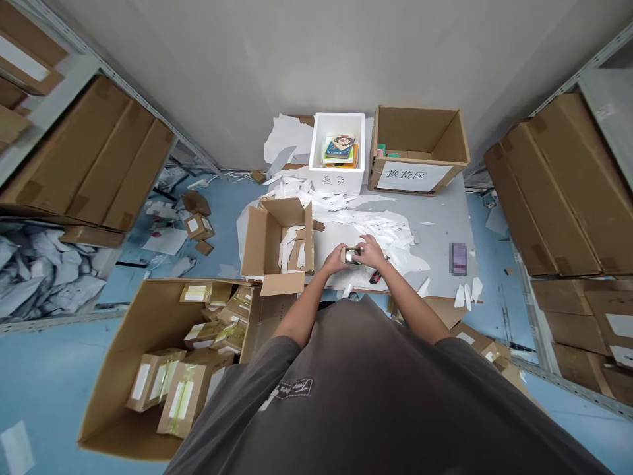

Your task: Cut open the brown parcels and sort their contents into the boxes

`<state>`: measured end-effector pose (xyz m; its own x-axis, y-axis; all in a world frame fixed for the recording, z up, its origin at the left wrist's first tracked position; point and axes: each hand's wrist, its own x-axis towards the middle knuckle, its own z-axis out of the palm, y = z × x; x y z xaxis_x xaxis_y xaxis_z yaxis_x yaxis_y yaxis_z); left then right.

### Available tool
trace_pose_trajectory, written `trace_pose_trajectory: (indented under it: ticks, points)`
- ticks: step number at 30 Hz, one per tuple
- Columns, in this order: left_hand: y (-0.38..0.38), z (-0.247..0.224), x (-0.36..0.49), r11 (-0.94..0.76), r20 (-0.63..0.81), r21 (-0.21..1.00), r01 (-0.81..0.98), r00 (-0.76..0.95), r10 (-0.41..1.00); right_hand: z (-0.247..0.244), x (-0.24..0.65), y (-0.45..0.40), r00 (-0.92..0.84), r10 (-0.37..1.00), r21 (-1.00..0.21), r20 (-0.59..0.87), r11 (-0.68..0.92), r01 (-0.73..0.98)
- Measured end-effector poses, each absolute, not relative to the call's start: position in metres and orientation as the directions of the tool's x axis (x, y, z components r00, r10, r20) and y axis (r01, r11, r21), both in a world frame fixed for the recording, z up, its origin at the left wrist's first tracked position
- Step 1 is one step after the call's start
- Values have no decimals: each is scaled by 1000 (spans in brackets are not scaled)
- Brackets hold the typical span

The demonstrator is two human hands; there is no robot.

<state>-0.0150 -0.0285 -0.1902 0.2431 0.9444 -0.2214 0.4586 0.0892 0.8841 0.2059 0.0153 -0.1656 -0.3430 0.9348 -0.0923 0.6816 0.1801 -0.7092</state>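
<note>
My left hand (335, 260) is closed on the left end of a small cardboard box (345, 254) above the table. Inside the box shows a shiny, rounded silvery object (353, 256), too small to name. My right hand (372, 253) is closed at the box's right end, with thumb and fingers against the box and the silvery object. Just below the right hand a red and black box cutter (376, 276) lies on the table. To the left of my hands stands an opened carton (254, 241) with white paper pieces inside.
White paper strips (380, 227) cover the table's middle. Behind them stand a white foam box (337, 181) holding books and a labelled cardboard box (414, 177). A phone-like, blurred item (458, 258) lies at right. A big carton (113, 369) of parcels stands at lower left; shelves flank both sides.
</note>
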Motion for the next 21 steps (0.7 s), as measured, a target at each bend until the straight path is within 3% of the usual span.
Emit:
trace_pose_trajectory:
  ticks: [4, 9, 14, 21]
  points:
    - [-27, -193, -10, 108, -250, 871, 479, 244, 937, -168, 182, 8, -338, 922, -604, -187, 164, 780]
    - [-30, -198, -6, 134, -290, 855, 502, 248, 924, -181, 177, -4, -268, 944, -615, -191, 97, 782]
    - [-34, -206, -7, 62, -221, 892, 448, 312, 924, -189, 168, -10, -260, 937, -629, -233, 59, 775]
    - [-26, -208, -20, 12, -225, 826, 564, 310, 924, -157, 157, -11, -247, 949, -624, -197, 73, 778]
